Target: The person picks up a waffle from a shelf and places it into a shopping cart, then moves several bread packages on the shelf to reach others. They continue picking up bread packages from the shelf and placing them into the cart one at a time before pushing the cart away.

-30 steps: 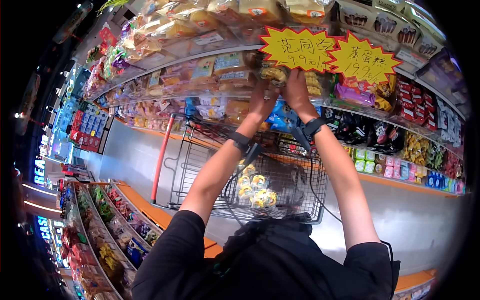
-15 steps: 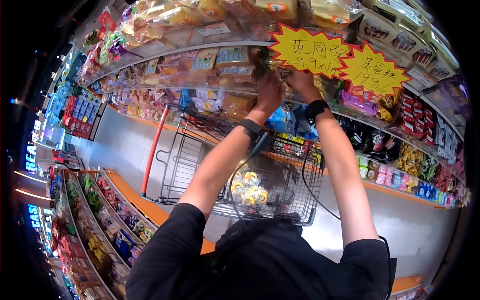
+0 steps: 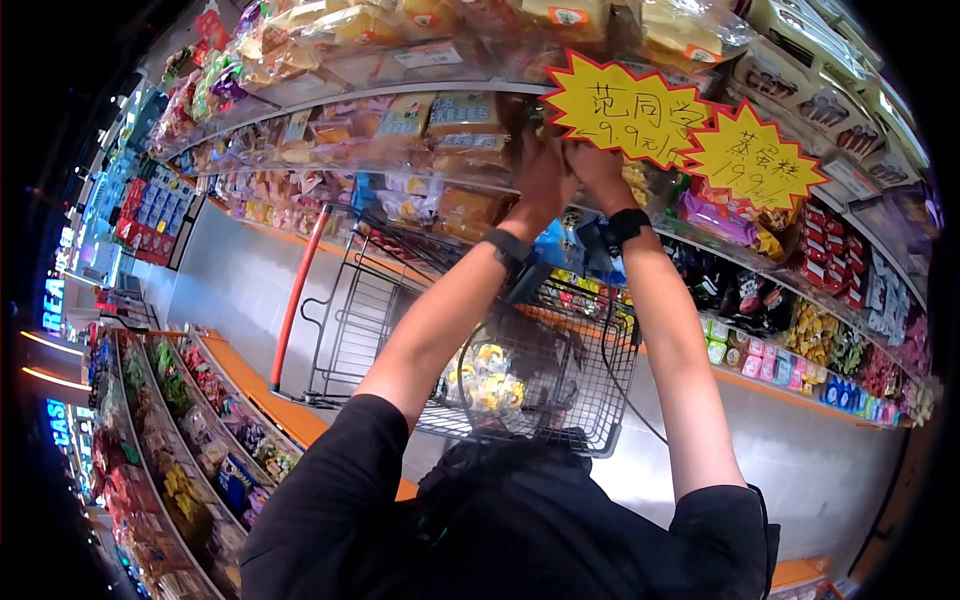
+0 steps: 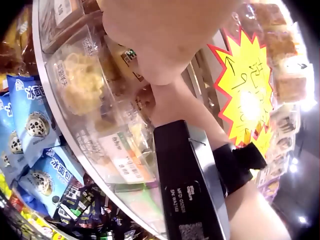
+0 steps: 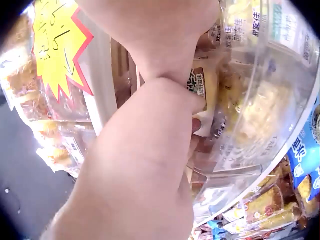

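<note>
your left hand (image 3: 543, 180) and right hand (image 3: 598, 174) were just beside each other, over the shelf (image 4: 53, 102); your fingers were mostly hidden, so whether either hand gripped anything could not be told. the small pack with a dark label (image 5: 211, 97) sat inside the shelf, back from its front edge, right by your fingers. a clear pack of yellow food (image 4: 82, 82) lay nearer that edge. bread packs (image 3: 465, 122) stood along the shelf, left of your hands. two yellow price signs (image 3: 628, 112) hung at the upper shelf's edge, to the right. blue bags (image 4: 37, 130) filled the level below. near your body, yellow packets (image 3: 495, 388) lay by the cart's near edge, and its red handle (image 3: 301, 300) was at the left end.
</note>
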The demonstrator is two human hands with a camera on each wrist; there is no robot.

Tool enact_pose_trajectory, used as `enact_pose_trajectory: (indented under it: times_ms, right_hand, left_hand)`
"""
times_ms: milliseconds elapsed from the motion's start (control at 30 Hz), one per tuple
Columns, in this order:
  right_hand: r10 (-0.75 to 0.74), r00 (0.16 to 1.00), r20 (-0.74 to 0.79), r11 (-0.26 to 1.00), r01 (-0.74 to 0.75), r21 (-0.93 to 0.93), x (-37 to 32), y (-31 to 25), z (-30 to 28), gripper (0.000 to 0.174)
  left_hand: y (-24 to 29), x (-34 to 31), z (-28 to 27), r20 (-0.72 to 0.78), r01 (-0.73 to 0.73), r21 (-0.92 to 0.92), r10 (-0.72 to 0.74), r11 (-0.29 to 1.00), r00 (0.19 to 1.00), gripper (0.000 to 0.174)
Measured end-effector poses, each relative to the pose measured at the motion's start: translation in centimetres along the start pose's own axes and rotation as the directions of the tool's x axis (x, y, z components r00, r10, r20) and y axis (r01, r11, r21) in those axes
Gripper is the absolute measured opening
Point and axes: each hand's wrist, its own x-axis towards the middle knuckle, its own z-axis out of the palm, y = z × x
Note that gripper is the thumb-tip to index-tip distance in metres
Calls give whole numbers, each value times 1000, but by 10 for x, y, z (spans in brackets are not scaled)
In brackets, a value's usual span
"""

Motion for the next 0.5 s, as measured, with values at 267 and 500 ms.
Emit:
enact_pose_trajectory:
  times_ms: [267,500]
  right_hand:
    - [-270,954,131,958,279,-58,8,27,14,39]
    - [-101,993,-54,992,104,64,-19,-15,-27,43]
  left_hand:
    - [-23,-5,-8,89,-103,-13,104,995,991,66]
    - [-15,-15,-31,169,17,-80,-4,997,986,84]
